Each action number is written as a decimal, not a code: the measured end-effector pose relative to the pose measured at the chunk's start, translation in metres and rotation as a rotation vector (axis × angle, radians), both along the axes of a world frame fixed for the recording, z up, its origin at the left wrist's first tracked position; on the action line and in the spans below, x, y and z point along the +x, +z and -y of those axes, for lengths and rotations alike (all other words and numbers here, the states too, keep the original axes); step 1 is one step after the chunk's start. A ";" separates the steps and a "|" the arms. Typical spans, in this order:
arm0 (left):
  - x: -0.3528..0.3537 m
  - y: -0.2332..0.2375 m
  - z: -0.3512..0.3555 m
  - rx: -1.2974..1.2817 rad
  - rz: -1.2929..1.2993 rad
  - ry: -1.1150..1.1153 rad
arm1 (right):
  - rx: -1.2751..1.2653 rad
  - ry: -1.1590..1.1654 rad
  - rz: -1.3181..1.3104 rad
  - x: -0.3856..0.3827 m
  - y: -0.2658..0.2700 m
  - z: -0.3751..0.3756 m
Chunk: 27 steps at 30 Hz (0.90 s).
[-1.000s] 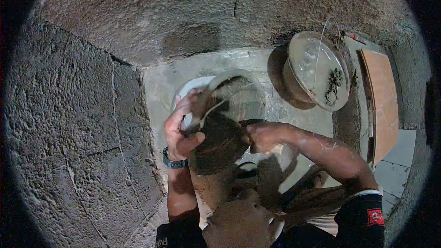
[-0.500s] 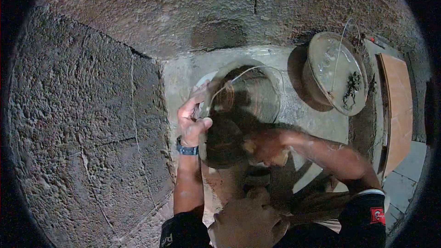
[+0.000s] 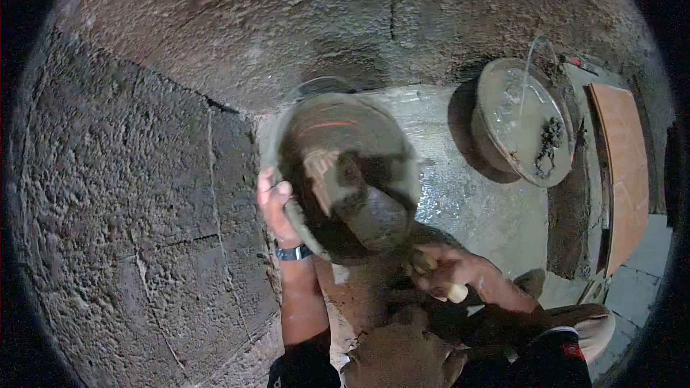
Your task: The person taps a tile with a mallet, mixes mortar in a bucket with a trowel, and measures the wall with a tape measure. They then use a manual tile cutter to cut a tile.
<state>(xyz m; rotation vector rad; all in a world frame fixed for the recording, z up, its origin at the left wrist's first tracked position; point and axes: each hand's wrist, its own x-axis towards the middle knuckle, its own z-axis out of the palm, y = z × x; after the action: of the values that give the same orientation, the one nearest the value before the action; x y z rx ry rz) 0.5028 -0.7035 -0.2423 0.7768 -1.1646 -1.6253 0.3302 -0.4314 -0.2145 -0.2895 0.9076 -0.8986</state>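
My left hand (image 3: 274, 201) grips the left rim of a grey mortar bucket (image 3: 411, 136), with the thumb at the edge. The bucket is tilted, its open mouth facing me, and its inner wall is smeared with wet-looking grey material. My right hand (image 3: 449, 273) is closed at the bucket's lower right edge around a trowel, whose pale handle end (image 3: 456, 292) sticks out below the fingers. A greyish shape inside the bucket may be its blade, but blur and shadow hide where the two join.
A second bucket (image 3: 485, 122) with a wire handle stands at the right, holding cloudy liquid and a dark clump. Beyond it are orange-brown tiles (image 3: 627, 172) and a small red-handled item (image 3: 578, 63). Rough walls (image 3: 129, 194) enclose the wet, pale floor (image 3: 474, 223) at the left and back.
The bucket has come up and left, tilting its mouth toward me. My left hand has moved slightly left and down with it, while my right hand has shifted right and down.
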 end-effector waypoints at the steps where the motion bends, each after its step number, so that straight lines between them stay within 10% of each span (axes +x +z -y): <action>1: -0.005 0.015 -0.008 0.066 -0.058 0.021 | 0.041 0.051 -0.060 -0.005 0.009 -0.005; 3: -0.001 0.016 -0.012 -0.034 0.082 0.108 | -0.266 -0.146 0.095 -0.012 -0.009 -0.036; 7: 0.000 0.009 -0.016 -0.157 0.231 0.085 | 0.062 -0.350 -0.285 -0.028 0.052 -0.071; 13: -0.025 0.032 -0.011 -0.228 0.281 -0.118 | 0.053 -0.813 -1.817 -0.055 0.001 -0.125; 22: -0.070 0.045 -0.015 -0.324 0.447 -0.203 | 0.483 -0.693 -1.892 -0.061 -0.113 -0.124; 25: -0.076 0.053 -0.022 -0.236 0.436 -0.196 | 0.713 -0.647 -1.401 -0.052 -0.090 -0.129; 27: -0.080 0.051 -0.020 -0.250 0.402 -0.225 | 0.745 -0.554 -1.691 -0.039 -0.119 -0.166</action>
<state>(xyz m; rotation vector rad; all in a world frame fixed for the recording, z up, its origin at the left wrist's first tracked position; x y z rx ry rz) 0.4223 -0.6833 -0.1910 0.8550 -1.7588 -1.4997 0.2907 -0.2657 -0.3339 -0.0776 2.8997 -0.5773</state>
